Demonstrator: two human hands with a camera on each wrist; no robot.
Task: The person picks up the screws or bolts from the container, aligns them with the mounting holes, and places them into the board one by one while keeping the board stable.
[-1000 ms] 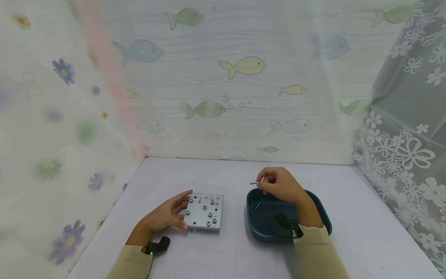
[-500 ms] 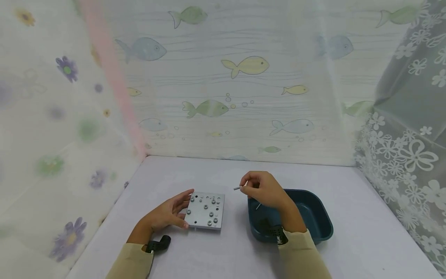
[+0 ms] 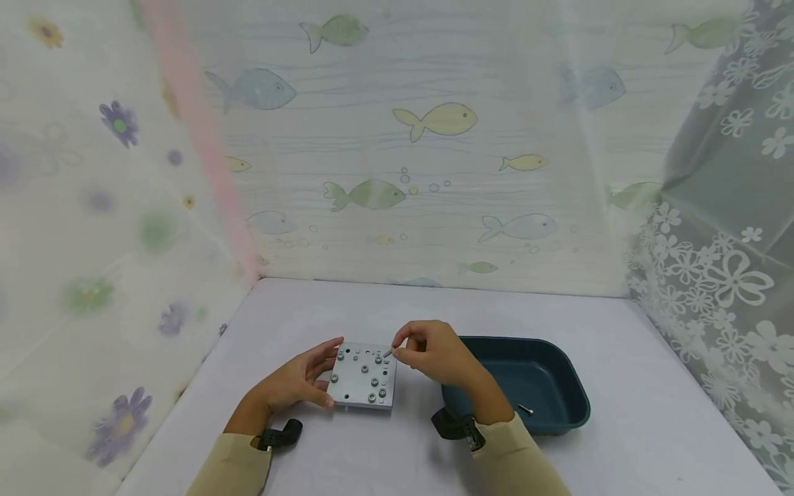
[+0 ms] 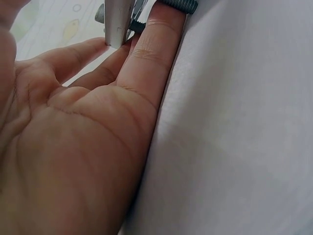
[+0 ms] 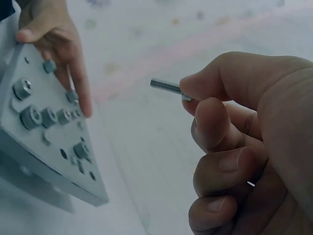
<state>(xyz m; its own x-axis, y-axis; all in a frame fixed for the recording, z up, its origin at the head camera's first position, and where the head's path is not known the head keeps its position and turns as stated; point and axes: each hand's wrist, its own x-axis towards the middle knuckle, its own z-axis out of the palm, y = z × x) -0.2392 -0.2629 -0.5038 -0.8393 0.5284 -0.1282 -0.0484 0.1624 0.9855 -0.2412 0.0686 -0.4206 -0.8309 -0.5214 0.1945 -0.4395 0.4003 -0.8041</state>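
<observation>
A square silver metal plate (image 3: 351, 381) stands slightly raised above the table, several socket-head screws set in its top among bare holes. My left hand (image 3: 294, 381) holds it by the left edge, thumb at the near corner and fingers at the far one. Beneath the plate, threaded shanks (image 4: 178, 5) stick out by the fingers. My right hand (image 3: 434, 353) pinches a small metal screw (image 5: 165, 86) between thumb and index finger, its shank pointing toward the plate. In the head view this screw is over the plate's far right corner. Its gripped end is mostly hidden.
A dark blue tray (image 3: 573, 406) sits to the right of the plate, partly behind my right forearm. One loose screw (image 3: 525, 408) lies inside it. The white table (image 3: 372, 455) meets a fish-patterned curtain (image 3: 372, 234) at the back.
My right hand has moved left and toward me, from above the tray to the plate's far right corner, carrying the screw. My left hand and the plate have stayed put.
</observation>
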